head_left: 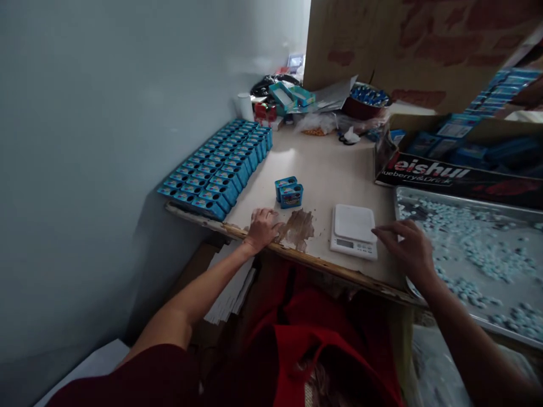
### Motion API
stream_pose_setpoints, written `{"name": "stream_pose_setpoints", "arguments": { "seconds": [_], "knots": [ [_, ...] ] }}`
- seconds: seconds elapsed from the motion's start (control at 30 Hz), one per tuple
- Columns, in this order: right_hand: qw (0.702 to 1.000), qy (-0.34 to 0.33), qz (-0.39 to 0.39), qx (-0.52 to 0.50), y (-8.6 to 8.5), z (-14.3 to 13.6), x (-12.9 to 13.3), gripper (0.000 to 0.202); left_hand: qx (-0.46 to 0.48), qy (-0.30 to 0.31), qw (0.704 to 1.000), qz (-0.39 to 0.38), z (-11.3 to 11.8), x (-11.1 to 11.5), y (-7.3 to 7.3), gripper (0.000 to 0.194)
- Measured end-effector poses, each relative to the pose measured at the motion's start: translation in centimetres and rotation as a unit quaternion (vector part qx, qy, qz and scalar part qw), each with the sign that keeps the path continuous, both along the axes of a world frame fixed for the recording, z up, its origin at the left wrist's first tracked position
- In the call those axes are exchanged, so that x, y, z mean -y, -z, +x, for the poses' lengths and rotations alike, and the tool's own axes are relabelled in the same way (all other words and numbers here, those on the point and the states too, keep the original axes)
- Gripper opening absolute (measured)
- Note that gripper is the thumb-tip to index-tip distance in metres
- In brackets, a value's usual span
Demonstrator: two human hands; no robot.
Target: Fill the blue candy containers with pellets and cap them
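My left hand (262, 227) rests on the table's front edge, its fingers bent but apart and nothing visible in them. Just beyond it stand two small blue boxes (291, 196), one partly behind the other, with dark round openings on top. At the right edge of a white digital scale (354, 223), my right hand (406, 247) has its thumb and fingertips pinched together. Whatever they may hold is too small to make out. The scale's plate is bare. To the right lies a metal tray (449, 199) with many pale blue small pieces (487, 254) spread over it.
Rows of similar blue boxes (220, 164) line the table's left side by the wall. A printed cardboard carton (458, 175) with blue packs stands behind the tray. Farther back are a bowl of blue wrapped pieces (368, 96), plastic bags (316, 124) and a white cup (245, 105).
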State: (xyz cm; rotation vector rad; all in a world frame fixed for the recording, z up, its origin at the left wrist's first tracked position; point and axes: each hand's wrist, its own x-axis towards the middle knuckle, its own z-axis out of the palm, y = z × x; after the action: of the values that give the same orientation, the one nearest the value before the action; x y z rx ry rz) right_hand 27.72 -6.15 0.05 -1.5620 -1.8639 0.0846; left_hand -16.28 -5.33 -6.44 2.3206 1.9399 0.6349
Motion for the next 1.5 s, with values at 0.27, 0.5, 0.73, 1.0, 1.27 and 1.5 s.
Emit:
{"name": "stream_pose_setpoints", "arguments": {
  "seconds": [0.27,0.5,0.73,1.0,1.27,1.5],
  "knots": [
    [0.953,-0.291,-0.082,0.009,-3.3,-10.7,-13.7,0.077,-0.014,0.029,0.999,-0.041,-0.5,0.6,1.7,0.034],
    [0.807,-0.521,-0.157,0.227,-4.5,-23.0,-20.1,0.102,-0.014,0.029,0.999,-0.013,-0.6,2.3,2.1,0.037],
    [0.866,-0.392,-0.291,0.106,-3.4,-22.7,-24.7,0.081,0.01,0.006,0.998,-0.065,0.0,2.2,0.6,0.037],
    [0.961,-0.151,-0.224,-0.059,-6.4,-30.5,-49.6,0.092,0.034,-0.023,0.997,-0.072,-1.4,-9.0,1.3,0.054],
    [0.958,-0.142,-0.251,0.008,-5.6,-41.4,-62.9,0.106,0.067,-0.041,0.993,-0.083,-0.6,-9.3,2.9,0.061],
    [0.893,-0.236,-0.383,0.001,-2.8,-41.4,-60.3,0.087,0.08,-0.046,0.987,-0.129,-0.5,-9.5,1.9,0.058]
  ]
}}
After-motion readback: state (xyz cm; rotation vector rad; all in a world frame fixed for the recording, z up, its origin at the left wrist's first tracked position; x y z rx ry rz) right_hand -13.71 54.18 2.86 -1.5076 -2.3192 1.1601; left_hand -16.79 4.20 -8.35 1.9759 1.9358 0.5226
